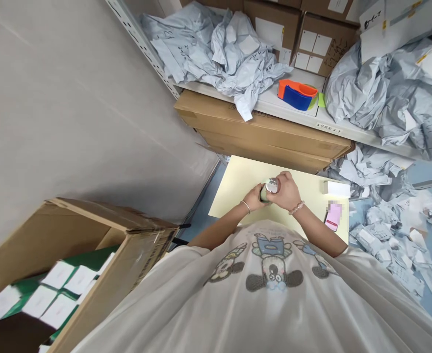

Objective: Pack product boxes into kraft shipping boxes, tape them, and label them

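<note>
Over the pale yellow table (234, 189), both hands are together on one small container. My left hand (254, 198) is wrapped round its greenish body (264, 195), which looks like a jar or bottle. The fingers of my right hand (287, 192) grip the shiny silver lid (272, 185) at its top. I cannot tell whether the lid is seated or loose. To the right on the table lie a small white box (338, 189) and a phone (333, 218) with a pink screen.
A long cardboard box (267, 132) stands beyond the table, under a shelf (300, 115) with grey plastic bags (208, 46) and orange and blue rolls (296, 95). An open carton (101, 215) of green-and-white boxes is at left. Crumpled bags (392, 240) cover the floor at right.
</note>
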### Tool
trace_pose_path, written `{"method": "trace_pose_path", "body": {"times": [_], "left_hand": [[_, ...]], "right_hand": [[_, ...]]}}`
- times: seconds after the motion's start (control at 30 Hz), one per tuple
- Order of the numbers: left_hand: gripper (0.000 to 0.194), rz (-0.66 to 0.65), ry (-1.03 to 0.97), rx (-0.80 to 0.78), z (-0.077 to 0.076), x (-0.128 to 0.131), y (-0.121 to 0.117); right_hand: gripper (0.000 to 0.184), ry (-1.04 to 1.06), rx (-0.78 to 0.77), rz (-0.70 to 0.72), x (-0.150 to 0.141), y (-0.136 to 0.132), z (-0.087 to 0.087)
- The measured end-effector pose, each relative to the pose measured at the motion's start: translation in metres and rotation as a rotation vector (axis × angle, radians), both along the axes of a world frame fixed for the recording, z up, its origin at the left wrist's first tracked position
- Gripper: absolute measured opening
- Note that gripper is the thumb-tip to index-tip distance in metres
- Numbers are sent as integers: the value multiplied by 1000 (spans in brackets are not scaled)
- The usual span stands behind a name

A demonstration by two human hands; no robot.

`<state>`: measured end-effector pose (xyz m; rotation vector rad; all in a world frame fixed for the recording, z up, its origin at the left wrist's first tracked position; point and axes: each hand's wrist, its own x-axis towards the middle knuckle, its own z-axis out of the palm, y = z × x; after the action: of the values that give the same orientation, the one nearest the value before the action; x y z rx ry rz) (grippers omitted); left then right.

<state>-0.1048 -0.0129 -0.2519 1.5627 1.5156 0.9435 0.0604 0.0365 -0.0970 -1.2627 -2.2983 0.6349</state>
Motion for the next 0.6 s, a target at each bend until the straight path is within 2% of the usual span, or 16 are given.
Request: {"method": "trace_pose_path", "body": {"times": [0.1, 0.17, 0.27, 0.33, 0.43, 0.53, 0.6], "left_hand": [[98, 6, -20, -8, 1, -2, -1], [101, 30, -31, -35, 0, -7, -1], [101, 102, -8, -62, -1, -19, 0], [103, 135, -1, -57, 1, -29, 3], [114, 138, -47, -104, 5, -40, 10], [125, 138, -68, -176, 9, -42, 17], [123, 158, -40, -177, 9, -40, 20]], "right_hand": [[36, 213, 49, -67, 22, 9, 26], [36, 307, 45, -145, 40, 16, 41], [34, 392, 8, -272, 67, 25, 49], [34, 428, -38, -347, 80, 30, 44], [40, 521, -153, -413, 89, 35, 26], [48, 718, -323, -426, 84, 38, 10], [53, 870, -433, -423, 78, 38, 8]]}}
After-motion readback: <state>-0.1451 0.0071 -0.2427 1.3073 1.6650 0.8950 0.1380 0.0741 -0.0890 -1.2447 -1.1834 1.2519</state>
